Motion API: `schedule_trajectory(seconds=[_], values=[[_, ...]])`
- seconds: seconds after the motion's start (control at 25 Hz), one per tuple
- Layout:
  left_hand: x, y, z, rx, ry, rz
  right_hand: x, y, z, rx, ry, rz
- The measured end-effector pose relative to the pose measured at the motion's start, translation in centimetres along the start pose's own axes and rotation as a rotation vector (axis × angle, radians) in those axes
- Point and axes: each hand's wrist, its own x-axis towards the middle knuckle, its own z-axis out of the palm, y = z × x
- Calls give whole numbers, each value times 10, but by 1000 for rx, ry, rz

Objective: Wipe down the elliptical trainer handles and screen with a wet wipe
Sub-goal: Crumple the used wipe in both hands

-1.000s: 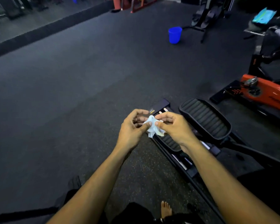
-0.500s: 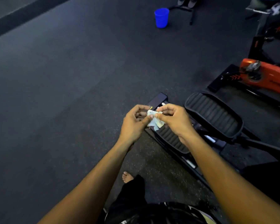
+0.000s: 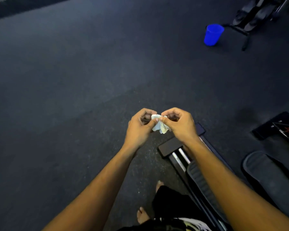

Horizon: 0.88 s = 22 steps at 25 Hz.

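We had the crumpled wet wipe (image 3: 160,125) pinched between our left hand (image 3: 140,129) and right hand (image 3: 180,124), fingers curled tight, loose end hanging down toward us.

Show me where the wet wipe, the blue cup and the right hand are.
wet wipe (image 3: 159,126), head view, crumpled middle.
blue cup (image 3: 213,35), head view, side wall.
right hand (image 3: 180,125), head view, back of hand.

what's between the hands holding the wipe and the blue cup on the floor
In the head view, only bare dark floor lies between the hands' wipe and the blue cup.
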Motion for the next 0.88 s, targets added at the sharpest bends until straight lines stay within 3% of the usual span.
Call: schedule_trajectory(seconds=[0.32,0.56,0.88], values=[[276,32,-2,109,-117,13,252,-13,6,49,205,29],[479,81,9,70,-182,104,436,-57,-17,4,285,-7],[762,91,2,51,-283,126,690,-72,-3,37,418,65]])
